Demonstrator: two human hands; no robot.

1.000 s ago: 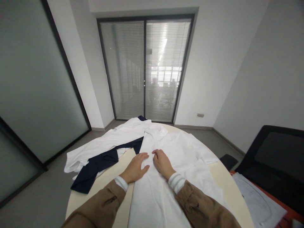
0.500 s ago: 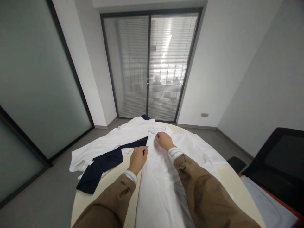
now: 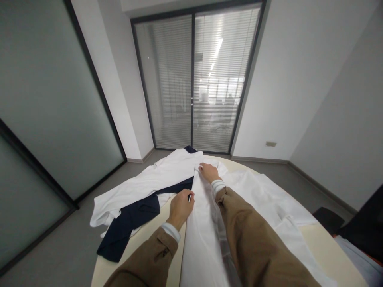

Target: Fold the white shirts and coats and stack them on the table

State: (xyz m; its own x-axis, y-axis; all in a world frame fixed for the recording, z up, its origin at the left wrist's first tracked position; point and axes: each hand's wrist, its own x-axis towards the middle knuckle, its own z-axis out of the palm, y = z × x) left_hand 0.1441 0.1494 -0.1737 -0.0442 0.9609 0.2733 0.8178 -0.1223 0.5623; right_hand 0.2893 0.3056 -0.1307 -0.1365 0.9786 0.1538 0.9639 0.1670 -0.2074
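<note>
A long white shirt (image 3: 200,239) lies along the table in front of me, with loose, rumpled cloth spread out to its right. My left hand (image 3: 181,205) is closed, thumb and fingers pinching the shirt's left edge about midway up. Farther off, at the top left corner of the shirt, my right hand (image 3: 209,172) has its fingers closed on the cloth. To the left lies a second white garment (image 3: 143,179) with a sleeve-like end near the table's edge. A navy garment (image 3: 131,219) shows from under it.
The round cream table (image 3: 332,247) carries all the garments. A dark chair (image 3: 369,223) with pale cloth on it stands close at the right. Beyond the table are glass doors (image 3: 167,99) with blinds, and a frosted panel (image 3: 44,99) is at the left.
My right hand has moved farther away, up to the shirt's top left corner. My left hand stays at the left edge. The view has turned slightly left.
</note>
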